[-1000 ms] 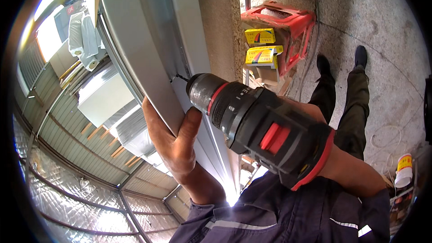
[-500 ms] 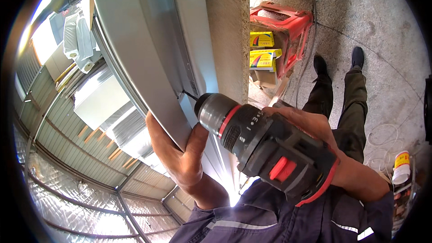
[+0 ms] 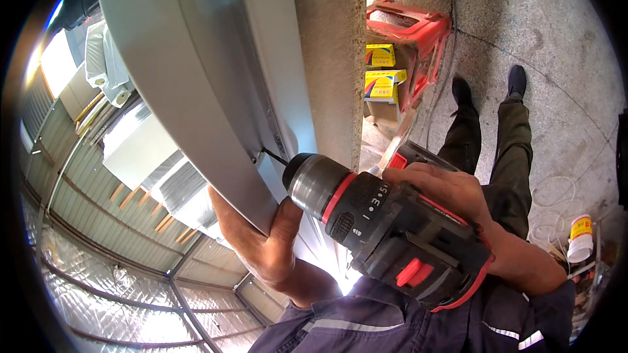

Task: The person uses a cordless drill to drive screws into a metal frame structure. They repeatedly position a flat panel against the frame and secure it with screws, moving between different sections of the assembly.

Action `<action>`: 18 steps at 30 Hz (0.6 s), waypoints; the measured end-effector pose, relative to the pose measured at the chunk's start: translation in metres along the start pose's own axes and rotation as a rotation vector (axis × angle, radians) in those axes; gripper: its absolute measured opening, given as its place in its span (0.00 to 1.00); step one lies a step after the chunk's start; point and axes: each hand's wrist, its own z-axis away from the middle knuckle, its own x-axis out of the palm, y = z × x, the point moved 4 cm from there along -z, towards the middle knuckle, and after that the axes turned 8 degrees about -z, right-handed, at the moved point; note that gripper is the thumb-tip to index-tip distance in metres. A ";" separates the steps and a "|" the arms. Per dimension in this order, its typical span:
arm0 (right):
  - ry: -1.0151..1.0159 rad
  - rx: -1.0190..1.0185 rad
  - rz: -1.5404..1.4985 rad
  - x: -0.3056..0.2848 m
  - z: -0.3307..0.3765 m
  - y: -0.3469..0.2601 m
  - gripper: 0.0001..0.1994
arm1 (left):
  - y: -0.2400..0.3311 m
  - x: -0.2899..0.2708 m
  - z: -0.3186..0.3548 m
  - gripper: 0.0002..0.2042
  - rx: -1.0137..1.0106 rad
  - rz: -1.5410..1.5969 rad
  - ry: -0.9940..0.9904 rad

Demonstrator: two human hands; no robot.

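My right hand (image 3: 451, 189) is wrapped round the handle of a black and red cordless drill (image 3: 383, 229), its fingers partly hidden behind the body. A thin dark bit (image 3: 275, 156) sticks out of the chuck toward the upper left. Its tip meets the inner channel of a long grey metal profile (image 3: 190, 85), at a small dark spot. My left hand (image 3: 261, 242) grips the near end of the profile's edge, thumb on the inner side and fingers round the outer side. The profile lies against a rough tan beam (image 3: 330, 59).
Right of the beam stands a red plastic stool (image 3: 425, 33) with yellow boxes (image 3: 383, 85) beside it. A white and yellow tub (image 3: 580, 238) sits at the lower right near a pale coiled cord (image 3: 556, 202). White wrapped panels (image 3: 140, 147) are stacked on the left.
The profile and beam now appear slightly shifted and tilted in view. The drill has swung a little downward at its rear, while its bit stays at the channel. Both hands keep their grip.
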 end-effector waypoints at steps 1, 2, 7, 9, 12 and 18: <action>-0.005 0.008 -0.003 -0.001 0.000 -0.001 0.35 | -0.001 0.000 0.000 0.39 -0.010 0.004 0.009; -0.008 0.006 -0.003 -0.001 -0.001 0.000 0.34 | -0.001 0.000 0.001 0.39 -0.019 0.002 0.010; 0.000 -0.037 0.017 -0.001 -0.004 0.000 0.32 | 0.000 -0.001 0.001 0.40 -0.059 -0.005 0.007; 0.013 -0.043 0.005 -0.002 -0.004 0.000 0.31 | -0.003 -0.002 0.001 0.41 -0.028 -0.004 0.009; 0.025 -0.033 -0.013 -0.001 -0.003 0.001 0.28 | -0.002 -0.001 0.000 0.42 -0.024 0.008 0.004; 0.036 -0.050 0.024 -0.001 -0.007 -0.001 0.26 | -0.003 0.000 0.002 0.42 -0.035 0.041 0.006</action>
